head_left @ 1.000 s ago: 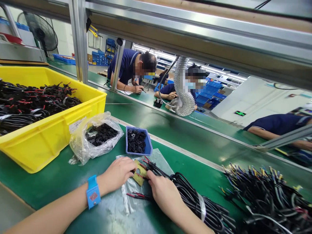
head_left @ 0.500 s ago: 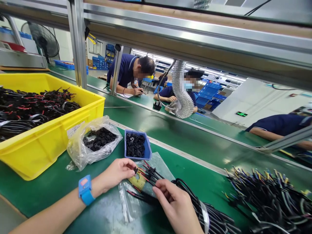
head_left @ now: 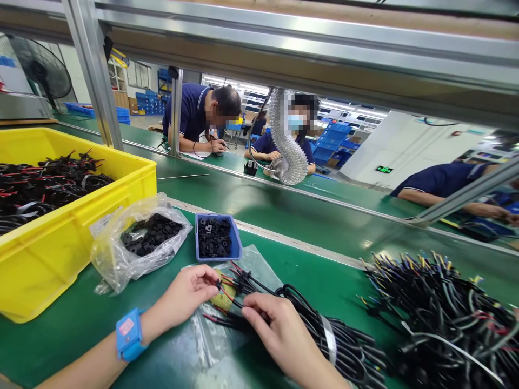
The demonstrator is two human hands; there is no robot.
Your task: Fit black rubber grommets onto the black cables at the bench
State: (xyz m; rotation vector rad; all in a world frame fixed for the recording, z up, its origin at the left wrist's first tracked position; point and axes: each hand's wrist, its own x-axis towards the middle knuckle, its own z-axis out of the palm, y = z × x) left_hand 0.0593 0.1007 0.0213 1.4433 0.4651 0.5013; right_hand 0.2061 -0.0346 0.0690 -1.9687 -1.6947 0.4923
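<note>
My left hand [head_left: 193, 294], with a blue band on its wrist, pinches a small black plastic piece [head_left: 219, 284] at the red wire ends of a cable. Close by on the right, my right hand [head_left: 279, 327] grips that black cable [head_left: 235, 303] between thumb and fingers. Beneath the wire ends lies a yellow sponge-like pad [head_left: 221, 300]. A bundle of black cables [head_left: 357, 351], wrapped with a white band, runs from under my right hand to the lower right. Several of its ends carry black pieces and bare red wires.
A blue bin [head_left: 240, 252] and a clear plastic bag [head_left: 178, 249] hold small black pieces. The yellow crate [head_left: 117, 197] at left contains cables. More cables [head_left: 441, 313] are heaped at right. A metal frame [head_left: 284, 40] crosses overhead; co-workers sit beyond it.
The view has turned a little to the right, so the bench items appear farther left. My right fingers have come slightly nearer to my left fingers along the cable.
</note>
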